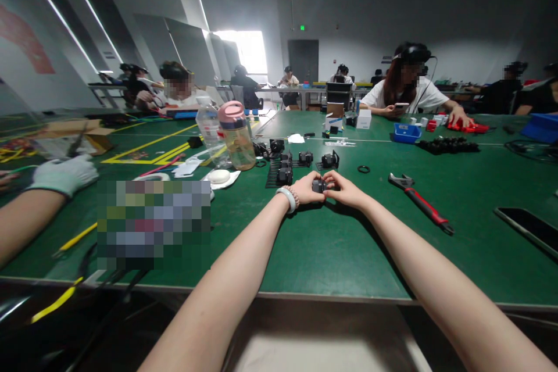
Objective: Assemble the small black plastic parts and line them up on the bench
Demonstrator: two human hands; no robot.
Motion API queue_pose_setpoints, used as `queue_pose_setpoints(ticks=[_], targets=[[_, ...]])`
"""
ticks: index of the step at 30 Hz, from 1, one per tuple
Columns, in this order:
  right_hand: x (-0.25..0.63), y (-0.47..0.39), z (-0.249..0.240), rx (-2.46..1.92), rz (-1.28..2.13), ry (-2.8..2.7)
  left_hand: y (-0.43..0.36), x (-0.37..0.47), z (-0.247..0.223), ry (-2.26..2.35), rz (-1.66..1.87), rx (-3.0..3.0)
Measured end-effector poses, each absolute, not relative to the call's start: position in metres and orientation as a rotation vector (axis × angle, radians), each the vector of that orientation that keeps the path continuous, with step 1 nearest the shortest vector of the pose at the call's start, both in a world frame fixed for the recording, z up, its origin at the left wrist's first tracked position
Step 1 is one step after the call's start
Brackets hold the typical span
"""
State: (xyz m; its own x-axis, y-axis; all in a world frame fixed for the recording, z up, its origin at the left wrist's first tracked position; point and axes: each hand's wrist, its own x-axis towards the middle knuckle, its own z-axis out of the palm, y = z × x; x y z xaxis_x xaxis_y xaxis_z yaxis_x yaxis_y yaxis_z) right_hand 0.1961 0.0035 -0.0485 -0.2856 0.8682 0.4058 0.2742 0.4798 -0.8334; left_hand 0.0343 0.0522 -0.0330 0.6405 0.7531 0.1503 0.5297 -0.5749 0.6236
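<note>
Both my hands meet over the green table, around a small black blocky part. My left hand, with a bracelet at its wrist, grips the part from the left. From the other side, my right hand pinches it with thumb and fingers. Much of the part is hidden by my fingers. Just beyond my hands sit several similar black parts, one straight ahead and another to the left. A black ring lies flat to the right of my hands.
An adjustable wrench with red-and-black handle and a phone lie right. A pink-lidded bottle stands left, beside a clear bottle. A co-worker's gloved hand is far left. Across the table, a person sits near a blue tray.
</note>
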Motion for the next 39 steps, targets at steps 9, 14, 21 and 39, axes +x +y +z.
queue_pose_setpoints(ticks=[9, 14, 21, 39], targets=[[0.196, 0.001, -0.047, -0.968, 0.831, -1.792, 0.054, 0.034, -0.035, 0.983, 0.544, 2.359], [0.196, 0.000, -0.045, -0.979, 0.829, -1.792, 0.053, 0.034, -0.033, 0.997, 0.540, 2.350], [0.196, 0.001, -0.046, -0.979, 0.837, -1.789, 0.050, 0.034, -0.031, 1.014, 0.552, 2.330], [0.195, 0.003, -0.047, -0.971, 0.848, -1.789, 0.039, 0.035, -0.020, 1.035, 0.556, 2.244]])
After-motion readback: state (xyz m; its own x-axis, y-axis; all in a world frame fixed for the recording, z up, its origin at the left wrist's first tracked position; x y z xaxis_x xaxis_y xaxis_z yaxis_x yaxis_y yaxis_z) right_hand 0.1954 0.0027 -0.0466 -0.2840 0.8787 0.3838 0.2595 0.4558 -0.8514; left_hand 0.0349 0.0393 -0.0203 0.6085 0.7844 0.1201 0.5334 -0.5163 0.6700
